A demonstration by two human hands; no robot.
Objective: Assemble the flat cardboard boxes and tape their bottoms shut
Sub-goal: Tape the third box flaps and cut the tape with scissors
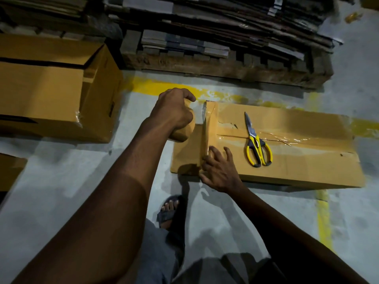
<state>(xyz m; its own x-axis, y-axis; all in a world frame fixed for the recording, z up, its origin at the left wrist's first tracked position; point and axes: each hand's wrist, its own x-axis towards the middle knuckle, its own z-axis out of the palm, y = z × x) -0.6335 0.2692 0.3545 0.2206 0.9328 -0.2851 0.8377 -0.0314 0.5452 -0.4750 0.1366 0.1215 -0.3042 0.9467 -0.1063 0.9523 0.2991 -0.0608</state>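
My left hand (pixel 172 113) is curled tight around the roll of tape (pixel 181 133), holding it just off the far left corner of the box (pixel 297 165) I am working on. A clear strip of tape (pixel 206 136) runs from the roll down along the box's left edge. My right hand (pixel 219 171) lies flat on the near end of that strip, fingers spread and straight and the thumb on the edge, pressing the tape onto the cardboard without gripping anything.

The box lies on the grey floor (pixel 71 181) in front of me, its flaps closed on top, with wrinkled tape already along the middle seam. The yellow-handled scissors (pixel 256 144) rest on that seam, blades closed and pointing away from me, well apart from both hands.

To my left stands a second box (pixel 51 95), with tape showing at its near corner. Behind both, a wooden pallet (pixel 225 66) carries a stack of flat cardboard (pixel 225 21). A worn yellow line (pixel 164 87) crosses the floor just beyond the box. My sandalled foot (pixel 169 210) is below my right hand.
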